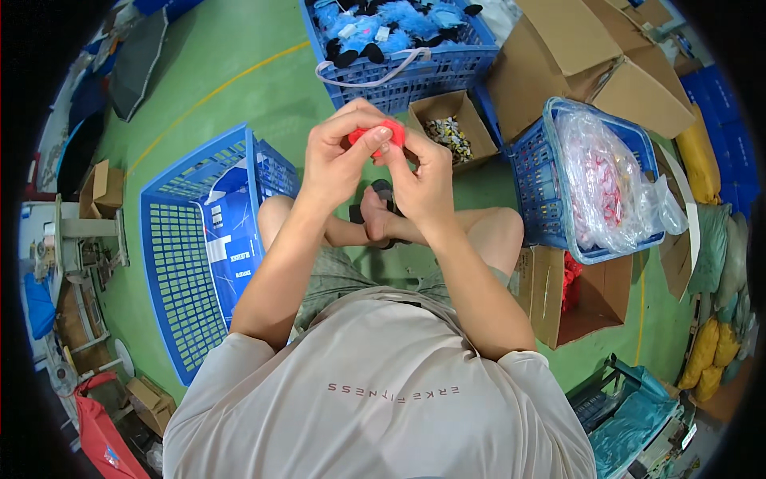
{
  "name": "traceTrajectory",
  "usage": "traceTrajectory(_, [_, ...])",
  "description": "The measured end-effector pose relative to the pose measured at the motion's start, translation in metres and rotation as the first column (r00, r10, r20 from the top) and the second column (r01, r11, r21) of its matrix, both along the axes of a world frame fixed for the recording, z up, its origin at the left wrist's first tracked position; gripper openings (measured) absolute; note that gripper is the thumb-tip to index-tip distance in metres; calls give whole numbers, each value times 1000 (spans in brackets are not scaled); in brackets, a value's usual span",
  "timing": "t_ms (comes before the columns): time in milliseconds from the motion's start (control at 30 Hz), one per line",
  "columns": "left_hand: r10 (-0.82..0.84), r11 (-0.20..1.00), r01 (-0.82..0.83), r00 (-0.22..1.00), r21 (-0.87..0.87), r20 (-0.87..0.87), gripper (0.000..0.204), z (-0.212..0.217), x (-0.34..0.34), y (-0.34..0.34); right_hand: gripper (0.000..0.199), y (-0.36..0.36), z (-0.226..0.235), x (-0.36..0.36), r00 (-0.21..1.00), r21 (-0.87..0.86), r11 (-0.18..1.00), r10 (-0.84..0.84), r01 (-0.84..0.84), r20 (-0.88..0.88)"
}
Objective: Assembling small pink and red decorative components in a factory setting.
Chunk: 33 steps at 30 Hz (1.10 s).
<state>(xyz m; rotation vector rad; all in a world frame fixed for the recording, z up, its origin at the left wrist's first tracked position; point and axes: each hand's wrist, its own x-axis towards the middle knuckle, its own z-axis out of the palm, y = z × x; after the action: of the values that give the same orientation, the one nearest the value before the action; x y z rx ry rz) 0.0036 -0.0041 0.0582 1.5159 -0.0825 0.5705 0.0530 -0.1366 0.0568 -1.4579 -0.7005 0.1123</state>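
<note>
A small red piece (392, 130), soft-looking like fabric or plastic, is pinched between both hands in front of me. My left hand (335, 160) is closed on its left side, thumb pressed on top. My right hand (423, 177) grips it from the right, fingertips meeting those of the left. Much of the piece is hidden by the fingers, so its exact kind cannot be made out. Just beyond the hands stands an open carton of small yellow, black and white pieces (448, 137).
A blue basket (179, 263) with a blue-and-white package stands left. Ahead, another basket (383, 84) holds blue furry plush items (399, 28). At right, a basket (550, 184) carries clear plastic bags (602, 180); below it, a carton (594, 307) contains red material. Large cardboard boxes (570, 48) stand at far right.
</note>
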Motion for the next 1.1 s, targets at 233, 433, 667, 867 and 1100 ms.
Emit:
traceTrajectory(233, [36, 998, -34, 998, -52, 42, 9, 15, -1, -10, 9, -7, 5, 0, 999, -8, 1000, -13, 13, 52])
traceTrajectory(433, [67, 958, -87, 994, 273, 82, 9, 32, -2, -10, 9, -27, 17, 11, 956, 14, 997, -80, 80, 282])
traceTrajectory(667, [1, 949, 1, 1000, 315, -6, 9, 29, -1, -12, 10, -35, 10, 11, 968, 23, 995, -97, 94, 232])
traceTrajectory(867, [13, 959, -26, 999, 284, 47, 9, 34, 0, -20, 10, -30, 5, 7, 999, 184, 982, -52, 50, 7])
traceTrajectory(1100, [2, 992, -9, 998, 125, 55, 7, 13, -6, -14, 11, -30, 6, -1, 983, 111, 987, -131, 118, 125])
